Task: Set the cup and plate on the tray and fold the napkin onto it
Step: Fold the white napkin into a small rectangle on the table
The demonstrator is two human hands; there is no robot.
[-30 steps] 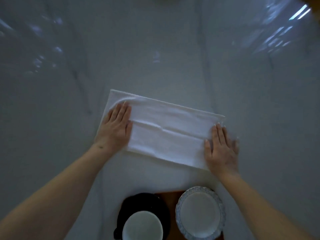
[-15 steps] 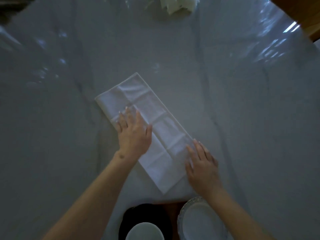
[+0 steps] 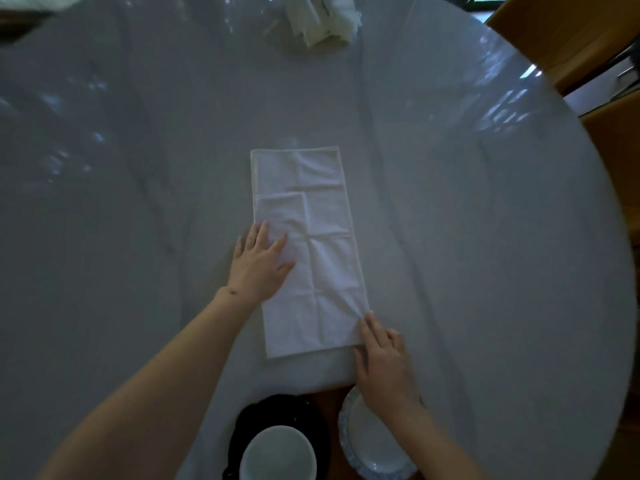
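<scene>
A white napkin, folded into a long strip, lies flat on the grey marble table, running away from me. My left hand rests flat on its left edge, fingers spread. My right hand touches the strip's near right corner with its fingertips. At the bottom edge a white cup stands on a dark saucer, and beside it a white plate with a patterned rim, both on a brown tray that is mostly hidden.
A crumpled pile of white cloth or paper sits at the far edge of the round table. Wooden furniture stands beyond the table's right rim.
The napkin has been turned from lying crosswise to pointing straight away from me. Both hands slid with it; the right hand now sits at the near right corner.
</scene>
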